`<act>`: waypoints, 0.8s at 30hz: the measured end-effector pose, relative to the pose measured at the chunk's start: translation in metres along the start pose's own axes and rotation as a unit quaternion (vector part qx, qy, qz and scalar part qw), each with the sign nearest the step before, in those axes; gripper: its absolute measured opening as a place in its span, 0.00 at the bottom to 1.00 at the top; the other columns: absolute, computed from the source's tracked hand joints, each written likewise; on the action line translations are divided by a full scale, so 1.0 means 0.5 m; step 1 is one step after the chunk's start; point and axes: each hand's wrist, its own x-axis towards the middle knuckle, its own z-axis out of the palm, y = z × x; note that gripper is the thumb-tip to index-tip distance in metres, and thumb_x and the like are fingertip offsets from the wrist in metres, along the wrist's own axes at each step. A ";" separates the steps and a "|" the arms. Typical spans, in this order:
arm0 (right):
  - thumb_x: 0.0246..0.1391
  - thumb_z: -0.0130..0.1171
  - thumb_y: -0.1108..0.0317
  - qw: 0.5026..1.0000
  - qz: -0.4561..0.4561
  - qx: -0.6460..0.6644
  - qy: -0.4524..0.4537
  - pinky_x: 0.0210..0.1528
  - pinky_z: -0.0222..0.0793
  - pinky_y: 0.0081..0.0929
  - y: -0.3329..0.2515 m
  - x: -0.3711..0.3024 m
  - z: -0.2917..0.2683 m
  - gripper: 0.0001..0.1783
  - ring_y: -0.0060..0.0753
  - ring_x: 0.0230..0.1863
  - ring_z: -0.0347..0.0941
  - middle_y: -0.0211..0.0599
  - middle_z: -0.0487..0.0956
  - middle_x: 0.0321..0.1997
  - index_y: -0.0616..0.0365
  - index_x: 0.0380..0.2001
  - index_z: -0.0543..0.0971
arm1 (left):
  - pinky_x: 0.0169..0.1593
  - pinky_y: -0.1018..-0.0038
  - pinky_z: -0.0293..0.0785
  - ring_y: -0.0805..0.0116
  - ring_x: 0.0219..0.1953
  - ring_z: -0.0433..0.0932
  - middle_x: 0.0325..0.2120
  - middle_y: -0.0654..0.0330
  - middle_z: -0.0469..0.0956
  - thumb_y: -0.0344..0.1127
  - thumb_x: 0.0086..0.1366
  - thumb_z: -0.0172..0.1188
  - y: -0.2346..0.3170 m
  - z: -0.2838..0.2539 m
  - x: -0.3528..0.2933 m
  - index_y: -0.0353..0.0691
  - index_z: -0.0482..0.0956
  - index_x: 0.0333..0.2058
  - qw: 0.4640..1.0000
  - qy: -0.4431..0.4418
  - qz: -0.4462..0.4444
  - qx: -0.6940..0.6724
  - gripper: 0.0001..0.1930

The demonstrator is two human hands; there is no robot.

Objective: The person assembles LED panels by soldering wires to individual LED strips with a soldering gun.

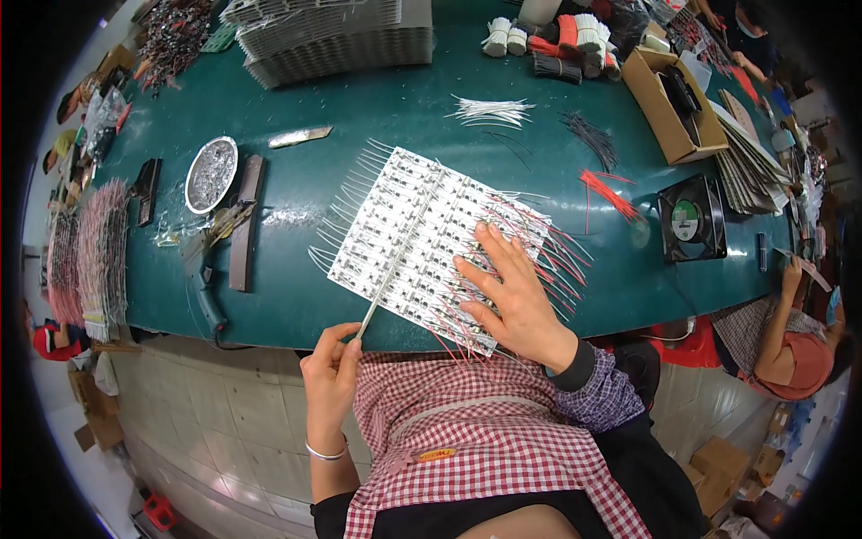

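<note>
Left hand (pixel 332 364) pinching a slim pale strip (pixel 369 315), apparently aligning it across the board panel (pixel 440 251), aslant on the desk (pixel 296 314); next likely calls for steady aim! White panel, dark component rows, pale wires (pixel 339 216) left, red wires (pixel 566 260) right, where the right hand (pixel 512 301) presses flat, fingers spread, grasping nothing.

White panel (pixel 442 242), green table (pixel 386 108), red-and-white checked apron (pixel 503 440)

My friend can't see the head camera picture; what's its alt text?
A person's left hand pinches the end of a long thin strip reaching across a white circuit panel, while their right hand rests spread on the panel. Thin wires fringe two sides; loose wire bundles, a black fan and a pistol-shaped tool sit on the green table.
</note>
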 end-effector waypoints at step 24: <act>0.47 0.57 0.82 0.996 -0.059 -0.052 0.046 0.48 0.75 0.39 0.053 0.262 -0.072 0.07 0.48 0.46 0.73 0.43 0.74 0.39 0.64 0.32 0.77 | 0.23 0.86 0.65 0.84 0.20 0.70 0.23 0.67 0.78 0.29 0.70 0.60 0.007 -0.018 -0.042 0.33 0.82 0.47 0.987 -0.007 -0.119 -0.111 0.10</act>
